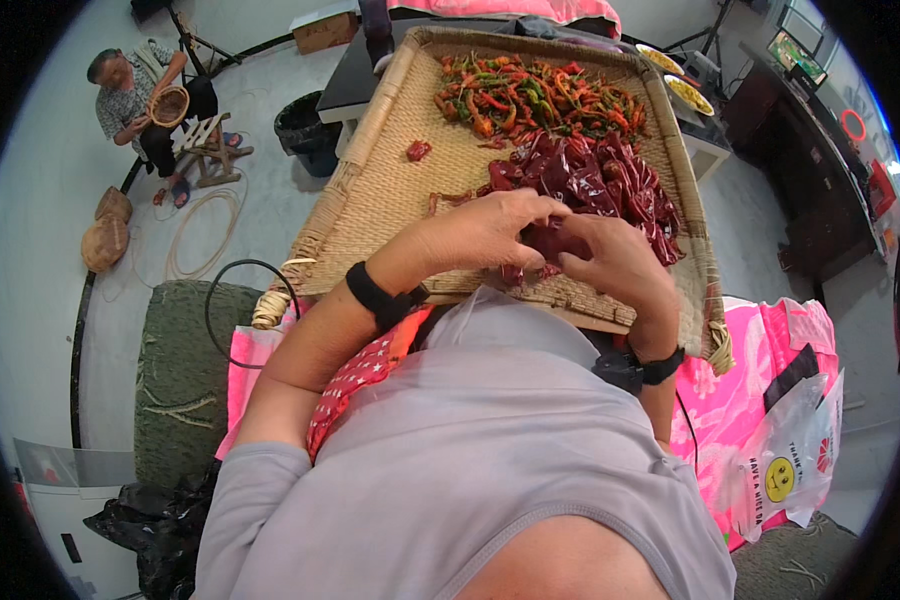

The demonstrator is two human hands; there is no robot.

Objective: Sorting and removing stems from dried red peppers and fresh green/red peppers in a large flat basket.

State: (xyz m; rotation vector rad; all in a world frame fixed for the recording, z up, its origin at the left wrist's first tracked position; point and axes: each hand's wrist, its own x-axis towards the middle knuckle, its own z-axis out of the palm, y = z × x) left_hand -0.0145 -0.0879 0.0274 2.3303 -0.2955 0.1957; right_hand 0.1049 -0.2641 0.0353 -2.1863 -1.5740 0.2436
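Observation:
A large woven tray (370,190) lies in front of me, its near edge by my waist. On its right side is a heap of glossy dark red dried chilies (625,185). Beyond it spreads a pile of small red, orange and green chilies (540,95). My left hand (485,232) and my right hand (620,258) meet over the heap's near edge. Both have curled fingers, closed on a dark red dried chili (552,241) between them; the fingers partly hide it. One small red chili (418,150) lies apart on the tray's left.
Two plates of yellow food (688,95) stand past the tray's far right corner. To the left are a black-lined bin (307,130) and a seated person (145,105) holding a round basket. A clear plastic bag (785,460) lies on pink cloth at right.

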